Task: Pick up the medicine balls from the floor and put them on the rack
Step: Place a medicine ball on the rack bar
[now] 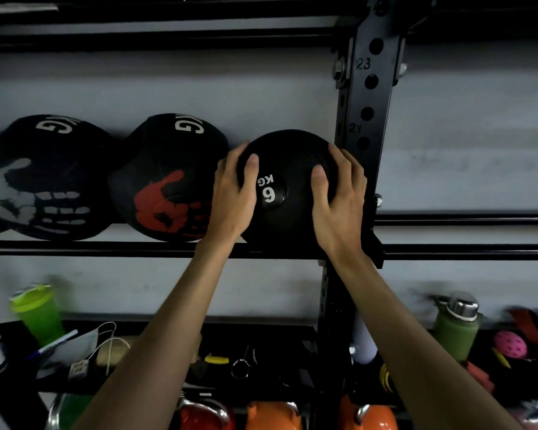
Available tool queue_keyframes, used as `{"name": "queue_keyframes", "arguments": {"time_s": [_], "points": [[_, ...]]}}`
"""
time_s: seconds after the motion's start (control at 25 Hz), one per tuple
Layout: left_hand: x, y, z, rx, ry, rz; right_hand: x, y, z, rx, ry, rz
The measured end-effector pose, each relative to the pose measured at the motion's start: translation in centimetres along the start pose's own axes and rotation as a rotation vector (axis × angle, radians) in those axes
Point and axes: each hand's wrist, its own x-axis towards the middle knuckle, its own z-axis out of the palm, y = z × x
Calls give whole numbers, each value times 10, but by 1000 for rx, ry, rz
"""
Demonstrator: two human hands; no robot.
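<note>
A black medicine ball [288, 209] marked "6 KG" sits on the rack's two horizontal bars [106, 248], right beside the black upright post [365, 97]. My left hand [235, 193] grips its left side and my right hand [337, 197] grips its right side, fingers curved around it. To its left on the same bars rest two more black balls, one with a red handprint [168, 187] and one with a grey handprint [44, 181].
Below is a shelf with a green shaker cup [39, 311], a face mask [75, 346], a green steel bottle [455, 327], a pink ball [510, 344] and small clutter. Orange and red kettlebells [274, 414] line the bottom. A grey wall stands behind the rack.
</note>
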Motion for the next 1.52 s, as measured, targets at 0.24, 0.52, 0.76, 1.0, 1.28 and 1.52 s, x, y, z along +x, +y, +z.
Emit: {"name": "queue_keyframes", "arguments": {"time_s": [0.24,0.52,0.76,1.0,1.28,1.52], "points": [[15,0,-10,-15,-68,-16,-20,12,-1,332,96,463],[0,2,-9,-115,49,149,-27,29,-1,554,116,541],[2,-2,-2,-257,15,110,-32,19,-5,617,130,506],[-16,9,4,-332,65,155,-40,17,-27,635,195,422],[-45,58,61,-374,103,163,-16,37,-102,633,183,337],[-63,113,136,-379,196,182,32,69,-184,651,93,297]]}}
